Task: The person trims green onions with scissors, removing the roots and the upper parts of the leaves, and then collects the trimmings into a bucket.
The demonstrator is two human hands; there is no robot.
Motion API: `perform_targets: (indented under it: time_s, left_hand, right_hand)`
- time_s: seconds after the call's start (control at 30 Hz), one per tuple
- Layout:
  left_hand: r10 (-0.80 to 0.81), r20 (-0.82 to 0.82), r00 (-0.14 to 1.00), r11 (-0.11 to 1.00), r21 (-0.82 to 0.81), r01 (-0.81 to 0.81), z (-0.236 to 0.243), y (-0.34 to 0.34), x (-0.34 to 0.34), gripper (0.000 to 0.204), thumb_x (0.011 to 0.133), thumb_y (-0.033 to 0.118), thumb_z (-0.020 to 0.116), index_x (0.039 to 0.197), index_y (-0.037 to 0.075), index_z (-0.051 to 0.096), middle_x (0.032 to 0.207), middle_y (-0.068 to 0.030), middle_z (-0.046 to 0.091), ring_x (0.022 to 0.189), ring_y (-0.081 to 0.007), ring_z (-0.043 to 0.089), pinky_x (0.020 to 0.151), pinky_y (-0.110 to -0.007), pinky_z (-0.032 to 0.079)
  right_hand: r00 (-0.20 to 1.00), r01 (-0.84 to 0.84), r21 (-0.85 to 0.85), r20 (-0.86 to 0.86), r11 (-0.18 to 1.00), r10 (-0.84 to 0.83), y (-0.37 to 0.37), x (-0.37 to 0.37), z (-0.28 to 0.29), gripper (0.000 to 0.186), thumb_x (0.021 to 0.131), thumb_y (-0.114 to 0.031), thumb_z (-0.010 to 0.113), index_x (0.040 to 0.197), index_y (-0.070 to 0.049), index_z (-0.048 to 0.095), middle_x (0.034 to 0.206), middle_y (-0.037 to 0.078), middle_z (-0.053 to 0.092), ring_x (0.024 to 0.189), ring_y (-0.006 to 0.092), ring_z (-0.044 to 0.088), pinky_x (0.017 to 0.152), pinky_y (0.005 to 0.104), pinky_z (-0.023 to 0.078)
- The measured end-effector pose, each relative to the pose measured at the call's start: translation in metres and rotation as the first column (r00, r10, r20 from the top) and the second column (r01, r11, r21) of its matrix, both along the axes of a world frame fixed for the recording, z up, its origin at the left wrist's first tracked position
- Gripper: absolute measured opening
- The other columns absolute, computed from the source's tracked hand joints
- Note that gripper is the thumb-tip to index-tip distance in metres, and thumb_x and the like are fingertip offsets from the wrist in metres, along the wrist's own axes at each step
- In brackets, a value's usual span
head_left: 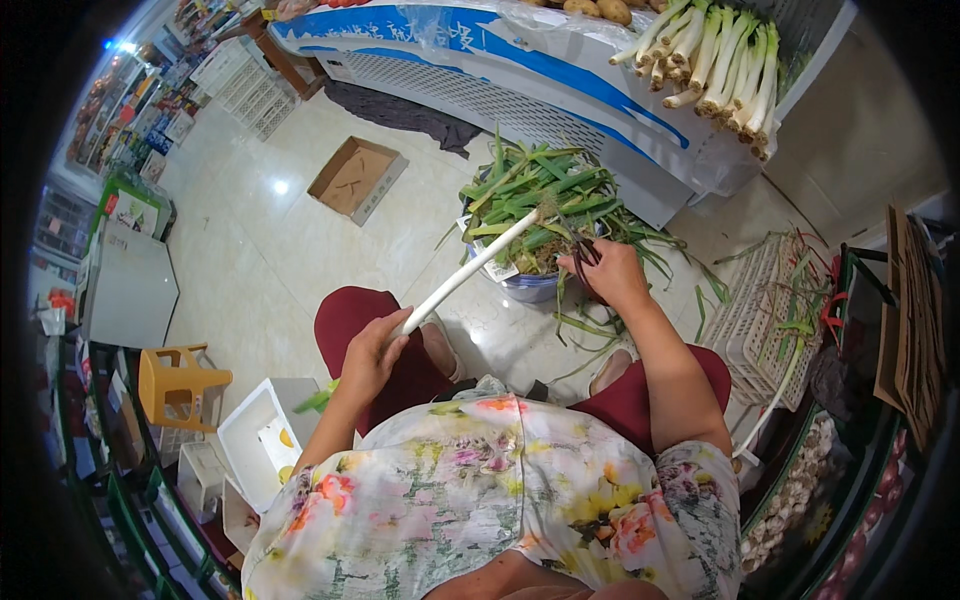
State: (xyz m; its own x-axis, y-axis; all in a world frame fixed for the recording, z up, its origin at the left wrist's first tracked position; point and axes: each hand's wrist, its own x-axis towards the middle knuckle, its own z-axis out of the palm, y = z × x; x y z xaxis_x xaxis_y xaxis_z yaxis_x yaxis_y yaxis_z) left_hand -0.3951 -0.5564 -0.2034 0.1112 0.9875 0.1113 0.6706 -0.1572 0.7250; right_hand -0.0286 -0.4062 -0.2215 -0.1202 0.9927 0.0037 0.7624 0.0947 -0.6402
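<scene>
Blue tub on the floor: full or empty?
Full: green leaves heap above the rim of the blue tub, some spilling over its side.

We've got a glossy tiled floor (240, 235), and on it an open cardboard box (383, 190), a yellow stool (168, 383), a leaf-heaped basin (530, 290), stray green leaves (716, 286) near it!

The long, slender leek (465, 275) is white, its wispy root tuft (547, 208) tan. The short-sleeved cloth shirt (430, 470) is white, printed with orange, pink and yellow flowers (grey-green patches between them); the cloth trousers (345, 315) are plain maroon. The heaped, strappy leaves (540, 175) show green, the plastic stool (172, 375) yellow-orange.
</scene>
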Motion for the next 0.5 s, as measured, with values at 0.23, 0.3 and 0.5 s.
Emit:
perform_targets:
  time_s: [0.23, 0.3, 0.5]
  left_hand:
    - [0.285, 0.499, 0.819, 0.843, -0.537, 0.034, -0.015, 0.005, -0.008, 0.035, 0.101, 0.014, 0.052, 0.136, 0.008, 0.055, 0.08, 0.0023, 0.056, 0.062, -0.0053, 0.048, 0.055, -0.021, 0.041]
    - [0.353, 0.572, 0.74, 0.804, -0.591, 0.074, -0.018, 0.002, -0.01, 0.035, 0.102, 0.017, 0.052, 0.137, 0.009, 0.054, 0.08, 0.0021, 0.056, 0.06, -0.0051, 0.047, 0.053, -0.02, 0.039]
    - [0.431, 0.697, 0.573, 0.759, -0.623, 0.187, -0.02, 0.0, -0.009, 0.037, 0.101, 0.019, 0.054, 0.137, 0.009, 0.053, 0.08, 0.0014, 0.055, 0.059, -0.0049, 0.046, 0.05, -0.018, 0.039]
  right_hand:
    - [0.99, 0.007, 0.035, 0.137, 0.999, -0.012, -0.006, -0.002, -0.006, 0.075, 0.074, -0.059, 0.075, 0.105, 0.006, 0.054, 0.107, 0.028, 0.055, 0.103, 0.0441, 0.058, 0.088, 0.048, 0.048]
    - [0.977, -0.005, 0.096, 0.211, 0.995, -0.015, -0.01, -0.01, -0.007, 0.074, 0.073, -0.059, 0.075, 0.104, 0.005, 0.055, 0.106, 0.026, 0.055, 0.102, 0.0427, 0.058, 0.088, 0.0478, 0.048]
    - [0.969, 0.028, 0.056, 0.244, 0.998, -0.041, -0.013, -0.017, -0.012, 0.075, 0.073, -0.061, 0.074, 0.105, 0.004, 0.055, 0.107, 0.024, 0.055, 0.103, 0.0408, 0.057, 0.09, 0.0472, 0.047]
